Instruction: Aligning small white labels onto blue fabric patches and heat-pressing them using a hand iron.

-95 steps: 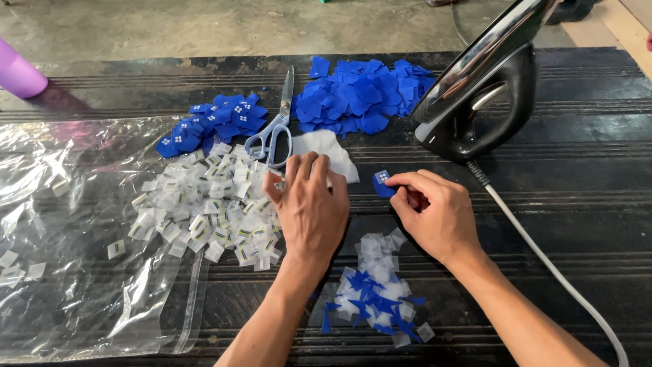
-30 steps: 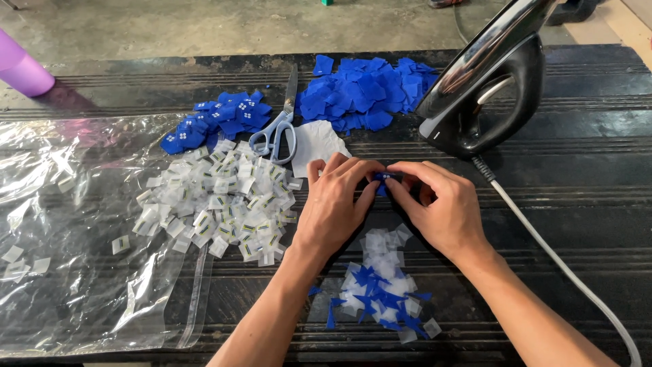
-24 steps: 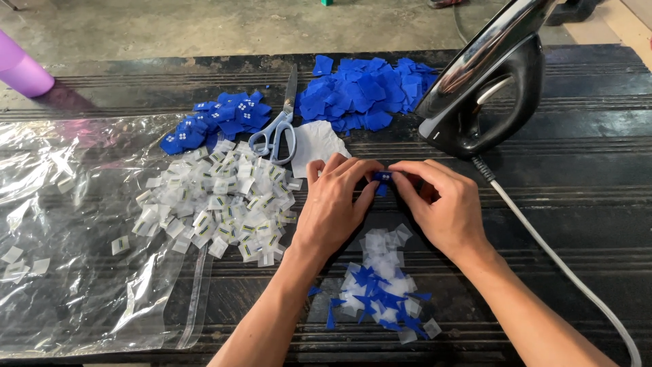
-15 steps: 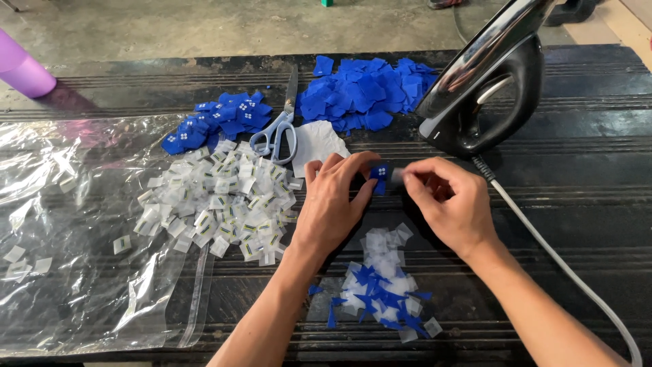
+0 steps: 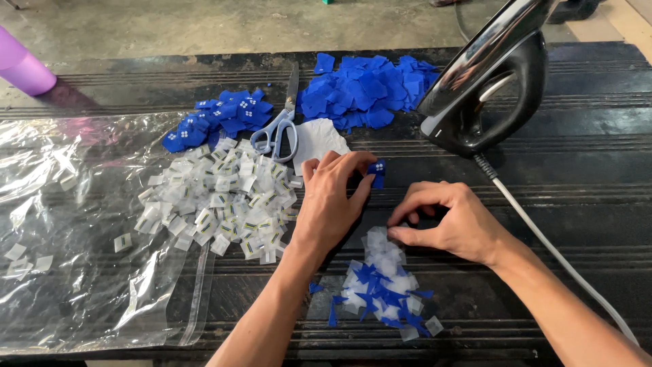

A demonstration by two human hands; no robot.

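Blue square [image 5: 377, 170] pinched in left hand [image 5: 331, 204]; white squares [image 5: 224, 204] on plastic bag [image 5: 81, 272]

Small garment or label-finishing workshop. Evidence: dark, worn, ribbed tabletop [image 5: 598, 156] over bare concrete floor [image 5: 204, 27]; upright electric iron [image 5: 492, 85] with cord; scissors [image 5: 277, 129]; sorted heaps of blue fabric pieces [image 5: 367, 92] and white tags [image 5: 217, 204]; clear plastic bags [image 5: 75, 258].

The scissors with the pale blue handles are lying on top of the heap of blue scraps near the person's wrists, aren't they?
No. The head view shows the scissors farther away, between the two blue piles, handles touching a white paper piece. The scrap heap near the wrists has nothing on it.
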